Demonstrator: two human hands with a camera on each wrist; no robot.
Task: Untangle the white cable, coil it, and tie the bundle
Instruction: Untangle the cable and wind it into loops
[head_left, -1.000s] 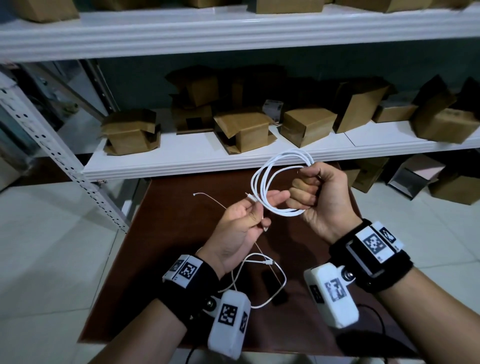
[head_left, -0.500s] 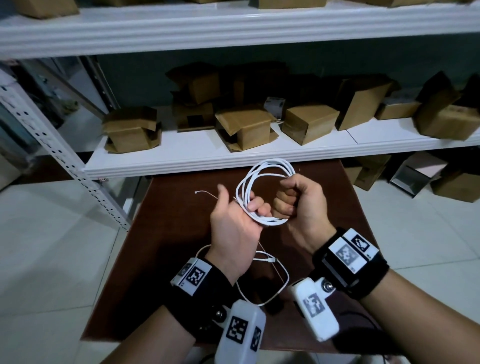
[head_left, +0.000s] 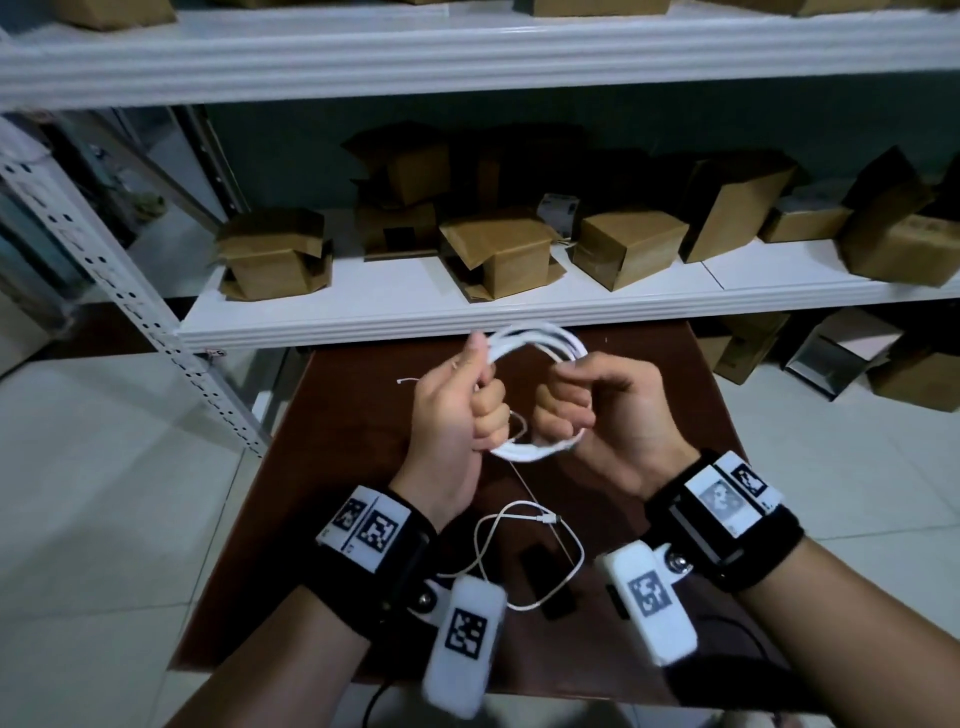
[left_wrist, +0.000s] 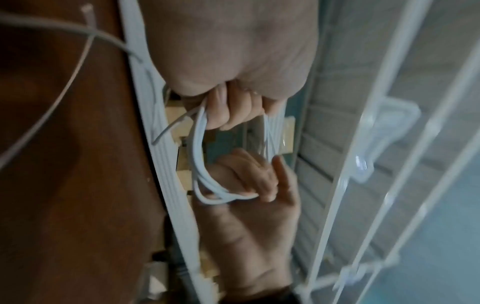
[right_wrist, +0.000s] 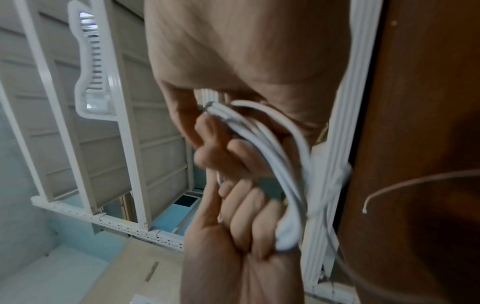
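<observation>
- above the brown bench (head_left: 363, 467), the coiled white cable (head_left: 540, 340) hangs between both hands
- left hand (head_left: 457, 415) grips the coil's left side
- right hand (head_left: 608, 415) grips its right side

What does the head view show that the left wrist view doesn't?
Only the head view: the loose cable end lying on the brown table, and cardboard boxes on the shelf. Only the left wrist view: the left hand's fingers seen from below, curled round the strands. Both: the left hand, right hand and coiled white cable.
</observation>
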